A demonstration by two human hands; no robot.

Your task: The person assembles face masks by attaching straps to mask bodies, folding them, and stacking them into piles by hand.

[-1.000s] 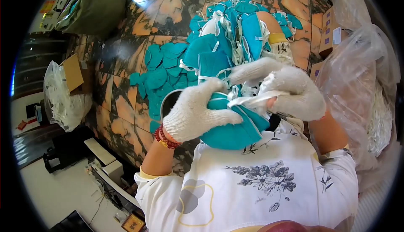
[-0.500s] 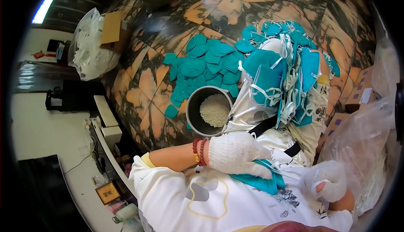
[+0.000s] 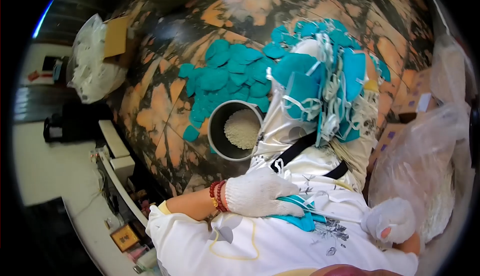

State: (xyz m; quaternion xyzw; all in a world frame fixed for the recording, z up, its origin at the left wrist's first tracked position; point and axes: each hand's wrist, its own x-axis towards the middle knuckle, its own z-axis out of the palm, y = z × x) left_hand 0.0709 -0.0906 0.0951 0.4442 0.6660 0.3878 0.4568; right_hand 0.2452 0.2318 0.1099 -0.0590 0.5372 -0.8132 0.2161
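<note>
My left hand [image 3: 257, 193], in a white knit glove and with red beaded bracelets at the wrist, presses a teal fabric pouch [image 3: 302, 219] against my lap. From the pouch a white string [image 3: 340, 215] runs taut to my right hand [image 3: 389, 222]. That hand, gloved in white with a fingertip poking out, is closed on the string. Over my legs lies a heap of teal pieces [image 3: 302, 90] with white ties. Beyond my left hand a metal pot [image 3: 216, 138] holds white pellets [image 3: 243, 128].
Many flat teal pieces [image 3: 215, 80] are spread on the marbled tile floor [image 3: 150, 111]. At left stand a cardboard box [image 3: 116, 37] and a plastic bag [image 3: 92, 71]. Clear plastic sheeting [image 3: 410, 161] and a carton [image 3: 412, 93] sit to the right.
The view has shifted a little. My right hand has drawn away from the pouch, and the string between my hands now stretches longer and straighter. My left hand still holds the pouch.
</note>
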